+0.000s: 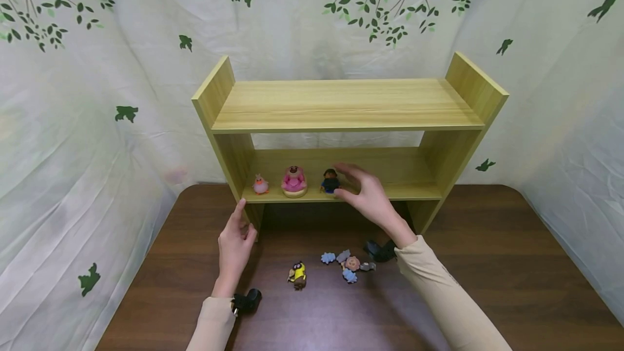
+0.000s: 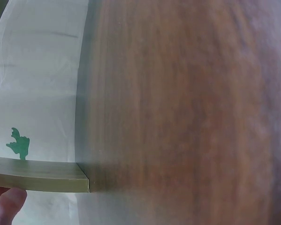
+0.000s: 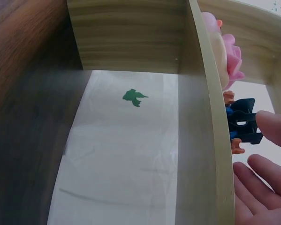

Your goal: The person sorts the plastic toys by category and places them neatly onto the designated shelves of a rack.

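Note:
On the middle board of a wooden shelf unit (image 1: 348, 104) stand a small pink bird-like figurine (image 1: 260, 184), a pink bear figurine (image 1: 294, 181) on a pale base, and a dark-clad toy figure (image 1: 330, 181) with orange hands. My right hand (image 1: 363, 191) is just right of the dark figure, thumb and fingers spread apart. In the right wrist view, its thumb (image 3: 274, 126) is right at the toy figure's dark front, the other fingers below. At the unit's left front edge, my left hand (image 1: 235, 242) touches the side panel (image 2: 41, 176) with its fingertips.
On the brown table (image 1: 195, 286) in front lie a yellow-and-brown figurine (image 1: 298, 275) and a cluster of small blue, grey and tan pieces (image 1: 351, 264). Black wrist cameras are on both forearms. A white cloth (image 1: 146, 69) with leaf prints hangs behind.

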`<state>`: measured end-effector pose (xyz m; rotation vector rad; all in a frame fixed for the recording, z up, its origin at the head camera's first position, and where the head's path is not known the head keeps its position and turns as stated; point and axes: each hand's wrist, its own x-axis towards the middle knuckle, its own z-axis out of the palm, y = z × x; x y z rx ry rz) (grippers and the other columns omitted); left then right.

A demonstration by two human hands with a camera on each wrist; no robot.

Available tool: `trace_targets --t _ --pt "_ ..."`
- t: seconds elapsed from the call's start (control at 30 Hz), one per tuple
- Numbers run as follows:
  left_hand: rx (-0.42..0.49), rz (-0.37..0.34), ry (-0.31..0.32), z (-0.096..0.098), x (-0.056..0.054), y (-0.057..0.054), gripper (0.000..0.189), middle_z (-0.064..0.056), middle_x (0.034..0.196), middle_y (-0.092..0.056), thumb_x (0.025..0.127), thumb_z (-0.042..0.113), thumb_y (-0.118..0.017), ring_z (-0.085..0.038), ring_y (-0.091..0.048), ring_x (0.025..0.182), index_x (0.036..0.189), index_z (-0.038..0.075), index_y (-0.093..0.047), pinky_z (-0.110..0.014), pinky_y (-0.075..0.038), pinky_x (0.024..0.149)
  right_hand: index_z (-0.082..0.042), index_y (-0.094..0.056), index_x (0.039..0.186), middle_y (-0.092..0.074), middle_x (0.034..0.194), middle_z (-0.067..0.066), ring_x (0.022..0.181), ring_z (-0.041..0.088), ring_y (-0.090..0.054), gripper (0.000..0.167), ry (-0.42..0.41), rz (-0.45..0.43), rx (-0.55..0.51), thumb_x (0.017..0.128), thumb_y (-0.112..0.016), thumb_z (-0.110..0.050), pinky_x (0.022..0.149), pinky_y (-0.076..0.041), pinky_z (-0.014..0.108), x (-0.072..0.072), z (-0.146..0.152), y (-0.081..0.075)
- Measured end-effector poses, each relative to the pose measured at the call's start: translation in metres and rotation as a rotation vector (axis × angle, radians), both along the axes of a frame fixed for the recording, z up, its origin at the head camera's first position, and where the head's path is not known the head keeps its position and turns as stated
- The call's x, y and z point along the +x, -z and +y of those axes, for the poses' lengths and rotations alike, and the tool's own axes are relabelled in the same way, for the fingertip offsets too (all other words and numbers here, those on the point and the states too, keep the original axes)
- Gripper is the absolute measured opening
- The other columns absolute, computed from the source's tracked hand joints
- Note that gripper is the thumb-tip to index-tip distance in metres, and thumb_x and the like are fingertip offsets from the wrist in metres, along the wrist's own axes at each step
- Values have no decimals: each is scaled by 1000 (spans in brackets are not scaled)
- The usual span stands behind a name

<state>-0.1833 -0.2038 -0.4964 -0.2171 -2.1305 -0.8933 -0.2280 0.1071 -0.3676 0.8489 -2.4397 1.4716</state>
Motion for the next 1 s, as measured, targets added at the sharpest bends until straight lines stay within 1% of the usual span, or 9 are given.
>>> trace_targets --t 0.17,0.33,0.43,0.57,0.7,0.8,0.9,1.0 --pt "2 -5 3 0 0 0 80 -13 84 -57 76 -15 -61 -21 -56 63 143 22 -42 -24 -44 50 -1 -53 134 -54 132 15 122 29 -50 50 -3 -10 -71 87 -69 -8 99 -41 39 4 6 3" --pt "11 -15 2 0 1 0 80 -13 85 -57 75 -15 -61 -22 -56 62 143 22 -42 -22 -43 50 2 -55 130 -57 128 18 118 30 -53 46 -9 -12 -159 88 -69 -7 97 -42 40 9 12 9" --pt "14 -16 2 1 1 -1 80 -13 85 -58 75 -16 -61 -21 -56 62 143 21 -42 -22 -43 50 2 -56 129 -57 127 18 118 29 -54 43 -7 -20 -202 88 -67 -6 97 -42 36 13 17 11" --pt "14 -13 -1 1 1 -1 80 -12 86 -58 75 -16 -61 -19 -56 63 143 21 -42 -22 -44 51 0 -56 129 -58 127 17 118 26 -54 41 -5 -19 -228 89 -66 -4 97 -42 31 19 23 13" --pt "11 -7 -3 1 0 -1 79 -13 87 -58 76 -15 -61 -18 -57 64 143 21 -42 -23 -45 51 9 -54 127 -56 126 25 117 35 -53 40 -12 -10 -255 88 -62 5 97 -41 40 34 24 0" --pt "12 -5 -2 1 0 -1 79 -13 88 -58 76 -15 -61 -18 -58 64 143 21 -42 -22 -45 51 15 -52 124 -54 123 32 113 44 -52 39 -13 3 -280 87 -60 11 95 -41 48 45 23 -9" --pt "16 -6 -2 1 0 -1 79 -13 88 -59 75 -15 -61 -18 -58 64 143 21 -42 -21 -44 51 17 -52 122 -54 121 33 110 46 -53 37 -15 24 -303 86 -60 13 92 -43 48 48 24 -7" --pt "15 -5 -2 1 1 0 79 -12 85 -58 75 -16 -61 -16 -56 62 143 21 -42 -21 -43 51 18 -53 120 -55 118 34 107 48 -53 36 -21 28 -324 85 -59 16 91 -44 47 49 25 -2"
